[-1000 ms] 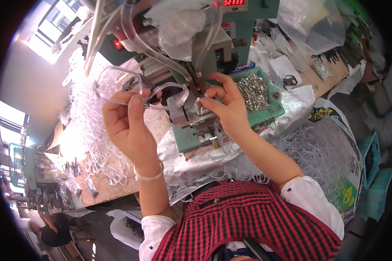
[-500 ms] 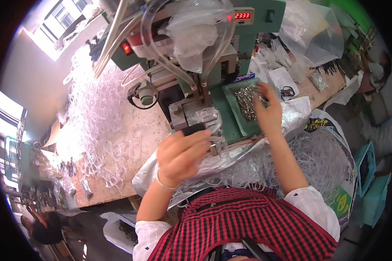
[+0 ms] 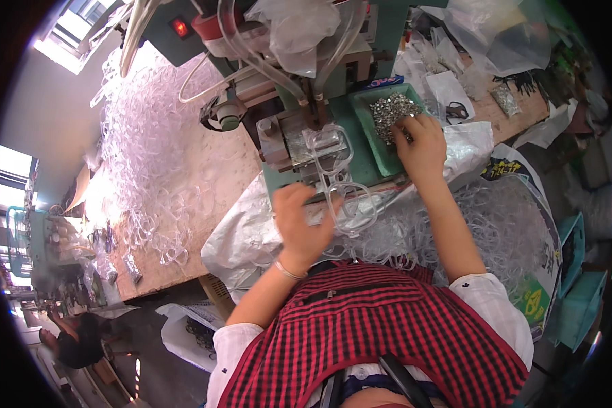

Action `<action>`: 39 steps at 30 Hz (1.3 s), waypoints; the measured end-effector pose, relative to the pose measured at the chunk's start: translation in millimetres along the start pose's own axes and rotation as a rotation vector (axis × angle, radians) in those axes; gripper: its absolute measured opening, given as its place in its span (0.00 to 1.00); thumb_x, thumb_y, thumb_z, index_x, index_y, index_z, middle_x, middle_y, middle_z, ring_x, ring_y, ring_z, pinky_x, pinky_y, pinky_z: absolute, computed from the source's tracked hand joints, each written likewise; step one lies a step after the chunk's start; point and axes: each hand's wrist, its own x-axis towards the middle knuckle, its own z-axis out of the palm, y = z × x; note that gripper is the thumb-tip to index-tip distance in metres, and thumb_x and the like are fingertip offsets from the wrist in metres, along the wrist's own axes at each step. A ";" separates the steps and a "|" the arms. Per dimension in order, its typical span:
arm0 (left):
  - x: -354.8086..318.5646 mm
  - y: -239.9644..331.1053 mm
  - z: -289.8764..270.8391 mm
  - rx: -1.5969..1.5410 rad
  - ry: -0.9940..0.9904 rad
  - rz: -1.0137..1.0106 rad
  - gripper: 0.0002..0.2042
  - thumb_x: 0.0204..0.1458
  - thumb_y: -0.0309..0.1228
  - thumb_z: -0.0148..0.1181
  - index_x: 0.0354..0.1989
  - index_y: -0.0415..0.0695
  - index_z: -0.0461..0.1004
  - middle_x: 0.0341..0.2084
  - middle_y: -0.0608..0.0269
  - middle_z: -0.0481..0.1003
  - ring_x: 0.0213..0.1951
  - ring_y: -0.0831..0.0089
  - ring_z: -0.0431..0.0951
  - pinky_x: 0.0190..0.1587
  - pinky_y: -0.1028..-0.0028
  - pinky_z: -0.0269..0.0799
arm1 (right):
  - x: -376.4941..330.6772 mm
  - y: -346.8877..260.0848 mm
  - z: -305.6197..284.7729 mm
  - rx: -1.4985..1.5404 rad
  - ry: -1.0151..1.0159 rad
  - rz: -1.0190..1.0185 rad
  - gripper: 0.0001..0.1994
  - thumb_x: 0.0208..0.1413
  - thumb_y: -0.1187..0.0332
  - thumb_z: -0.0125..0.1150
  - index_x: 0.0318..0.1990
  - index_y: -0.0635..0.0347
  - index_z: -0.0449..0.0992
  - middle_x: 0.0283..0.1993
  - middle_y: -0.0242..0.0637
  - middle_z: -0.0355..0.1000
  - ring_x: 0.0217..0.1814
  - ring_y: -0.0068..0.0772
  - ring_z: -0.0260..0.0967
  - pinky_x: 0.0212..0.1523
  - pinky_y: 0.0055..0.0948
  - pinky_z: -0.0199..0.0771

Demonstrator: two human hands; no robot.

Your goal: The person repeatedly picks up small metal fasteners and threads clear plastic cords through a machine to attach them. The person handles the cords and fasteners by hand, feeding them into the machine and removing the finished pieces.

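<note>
My left hand, slightly blurred, is before the green press machine with thumb and fingers apart. Beside it, clear plastic loops hang over the machine's front edge; another clear loop lies at the metal work block under the press head. I cannot tell whether my fingers touch them. My right hand reaches into a green tray on the machine's right. Its thumb and fingertips pinch at the pile of small shiny metal pieces; what sits between them is too small to make out.
A big heap of clear plastic loops covers the left of the table. More loops fill a sack at my right. Scissors and plastic bags lie at the back right. Blue-green crates stand far right.
My right hand has lowered from above the metal pieces into the pile. My left hand has opened; the dark block by its fingers no longer shows. The view has shifted, moving the machine upward.
</note>
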 end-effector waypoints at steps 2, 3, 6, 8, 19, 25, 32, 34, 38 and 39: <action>-18.5 13.7 8.0 -0.064 -0.290 -0.243 0.19 0.41 0.29 0.77 0.40 0.40 0.75 0.37 0.53 0.73 0.37 0.60 0.71 0.40 0.64 0.68 | 1.8 -1.6 2.9 0.025 0.026 -0.029 0.04 0.50 0.70 0.68 0.33 0.57 0.80 0.36 0.39 0.76 0.42 0.49 0.72 0.42 0.43 0.71; -8.8 20.8 -1.5 -0.081 -0.397 -0.109 0.16 0.43 0.28 0.76 0.38 0.39 0.76 0.34 0.55 0.75 0.35 0.62 0.73 0.38 0.66 0.69 | 4.2 1.4 6.9 0.056 0.051 -0.056 0.03 0.49 0.71 0.66 0.31 0.58 0.80 0.34 0.40 0.74 0.40 0.50 0.71 0.41 0.45 0.72; 15.2 17.5 -59.8 -0.935 -0.936 -1.000 0.08 0.50 0.28 0.72 0.34 0.38 0.80 0.25 0.61 0.79 0.30 0.69 0.79 0.33 0.71 0.72 | -0.3 10.2 3.8 0.102 0.005 -0.033 0.04 0.52 0.72 0.64 0.34 0.58 0.82 0.35 0.41 0.77 0.41 0.49 0.74 0.44 0.43 0.73; 32.4 -10.0 -100.0 -0.745 -0.838 -0.423 0.04 0.55 0.22 0.65 0.39 0.40 0.82 0.26 0.67 0.80 0.29 0.80 0.79 0.33 0.79 0.73 | -6.4 13.3 0.3 0.200 -0.034 0.081 0.06 0.55 0.71 0.63 0.37 0.58 0.84 0.36 0.42 0.80 0.42 0.47 0.77 0.46 0.39 0.75; 72.2 -259.1 -72.9 0.865 -0.307 -0.262 0.10 0.52 0.36 0.68 0.37 0.44 0.84 0.49 0.53 0.79 0.55 0.52 0.74 0.59 0.60 0.68 | 9.5 -8.5 -0.6 0.551 -0.092 0.367 0.07 0.54 0.74 0.67 0.41 0.63 0.82 0.37 0.38 0.80 0.39 0.30 0.78 0.44 0.28 0.74; 60.7 -219.6 -96.9 0.361 0.245 -0.403 0.10 0.62 0.33 0.62 0.37 0.39 0.81 0.34 0.58 0.82 0.34 0.66 0.80 0.42 0.71 0.76 | -32.6 17.6 -40.0 0.402 -0.018 0.392 0.08 0.52 0.76 0.67 0.40 0.63 0.83 0.38 0.39 0.80 0.41 0.32 0.77 0.48 0.29 0.74; 61.7 -167.8 -99.3 -0.156 0.328 -0.520 0.07 0.66 0.31 0.58 0.39 0.39 0.75 0.25 0.69 0.74 0.27 0.83 0.73 0.30 0.80 0.71 | 45.4 -78.2 -44.8 0.833 -0.272 0.111 0.10 0.51 0.77 0.66 0.42 0.65 0.80 0.38 0.32 0.78 0.43 0.23 0.74 0.49 0.25 0.72; 47.3 -168.1 -75.6 -0.219 0.297 -0.538 0.06 0.65 0.29 0.58 0.41 0.38 0.74 0.28 0.66 0.75 0.29 0.81 0.75 0.31 0.77 0.75 | 50.7 -92.1 -27.2 0.981 -0.248 0.197 0.17 0.50 0.77 0.67 0.49 0.64 0.77 0.37 0.32 0.77 0.42 0.22 0.74 0.49 0.24 0.71; 14.3 -142.6 -59.9 -0.470 0.391 -0.671 0.04 0.65 0.25 0.56 0.43 0.37 0.71 0.35 0.56 0.77 0.36 0.70 0.81 0.43 0.68 0.83 | 39.6 -103.6 -12.2 1.123 -0.248 0.378 0.26 0.48 0.76 0.68 0.57 0.63 0.70 0.35 0.31 0.76 0.42 0.20 0.73 0.48 0.22 0.69; 15.9 -131.4 -63.0 -0.482 0.397 -0.650 0.04 0.65 0.24 0.56 0.43 0.37 0.70 0.35 0.56 0.77 0.36 0.70 0.81 0.43 0.68 0.83 | 37.7 -106.1 -13.8 1.124 -0.256 0.397 0.26 0.48 0.76 0.68 0.57 0.63 0.70 0.35 0.31 0.76 0.42 0.20 0.73 0.48 0.22 0.69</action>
